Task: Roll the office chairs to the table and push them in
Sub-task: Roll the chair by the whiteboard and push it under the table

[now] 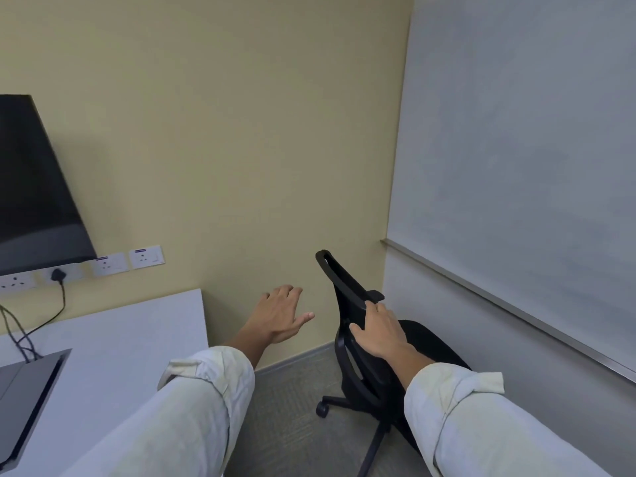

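A black office chair [347, 290] on castors stands in the room's corner, its seat facing right toward the whiteboard wall. My right hand [380, 330] rests on the upper part of its backrest, fingers wrapped over the edge. My left hand [280, 313] hovers open in the air to the left of the backrest, fingers spread, touching nothing. The white table [130, 335] lies at the lower left, its corner a short way left of the chair.
A dark monitor [34, 187] hangs on the beige wall above wall sockets [144, 258] with a plugged black cable. A grey cable box [31, 390] is set in the table. A whiteboard [523, 166] covers the right wall. Grey carpet [292, 390] lies between table and chair.
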### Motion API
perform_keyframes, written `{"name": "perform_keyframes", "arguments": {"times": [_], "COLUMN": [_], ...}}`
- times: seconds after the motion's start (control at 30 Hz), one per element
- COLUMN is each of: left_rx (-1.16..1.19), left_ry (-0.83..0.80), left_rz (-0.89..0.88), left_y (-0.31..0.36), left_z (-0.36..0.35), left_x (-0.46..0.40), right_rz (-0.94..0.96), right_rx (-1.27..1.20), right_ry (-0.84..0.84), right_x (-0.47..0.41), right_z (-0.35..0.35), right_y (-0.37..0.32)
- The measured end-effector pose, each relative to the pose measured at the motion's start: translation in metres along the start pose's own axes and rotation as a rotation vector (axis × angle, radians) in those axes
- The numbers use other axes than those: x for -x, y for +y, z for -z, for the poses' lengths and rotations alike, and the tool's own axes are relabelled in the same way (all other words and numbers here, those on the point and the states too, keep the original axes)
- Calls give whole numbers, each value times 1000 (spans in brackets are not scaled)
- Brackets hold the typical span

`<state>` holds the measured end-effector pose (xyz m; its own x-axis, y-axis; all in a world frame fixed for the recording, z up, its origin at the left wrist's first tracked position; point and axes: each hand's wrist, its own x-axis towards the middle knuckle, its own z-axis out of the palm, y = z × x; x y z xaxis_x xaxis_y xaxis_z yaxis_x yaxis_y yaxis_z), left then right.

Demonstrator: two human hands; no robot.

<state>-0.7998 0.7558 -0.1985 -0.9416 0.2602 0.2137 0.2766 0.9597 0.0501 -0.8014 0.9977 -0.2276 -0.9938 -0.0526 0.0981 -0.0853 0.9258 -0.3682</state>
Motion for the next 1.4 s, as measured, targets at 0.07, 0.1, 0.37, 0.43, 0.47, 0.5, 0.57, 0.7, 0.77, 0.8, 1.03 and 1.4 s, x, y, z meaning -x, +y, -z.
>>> {"name": "perform_keyframes", "arguments": {"times": [0.07,0.1,0.37,0.43,0.47,0.5,0.57,0.7,0.77,0.8,1.03,1.4], "left_rx": [7,8,55,104,128,152,204,213,136,109,82,-210], "left_ry": [-10,-18,-207,-212,-221,-238,-278,-356,-381,-376,-213,-174], "left_rz": [26,44,184,239,257,270,293,307,244,203,29,-133], "left_y": [-1,-3,-17,-16,-15,-15,-15,-8,3,10,76,132], "left_z": [-5,-8,-43,-52,-56,-60,-69,-79,-82,-82,-82,-88], "left_x": [-26,-39,-126,-133,-132,-131,-123,-105,-95,-90,-54,-6], "right_rz": [23,34,-73,-72,-70,-69,-61,-21,-18,-22,-57,226], "right_rx": [-19,-34,-116,-47,13,64,129,153,160,159,209,295], "right_ry": [-10,-24,-413,-408,-351,-285,-181,-123,-114,-113,-185,-149], "right_x": [-32,-49,-157,-165,-165,-164,-157,-138,-122,-112,-33,81], "right_z": [-5,-7,-32,-44,-50,-56,-65,-60,-51,-47,-2,23], "right_y": [6,8,23,25,26,26,29,49,68,77,153,183]}}
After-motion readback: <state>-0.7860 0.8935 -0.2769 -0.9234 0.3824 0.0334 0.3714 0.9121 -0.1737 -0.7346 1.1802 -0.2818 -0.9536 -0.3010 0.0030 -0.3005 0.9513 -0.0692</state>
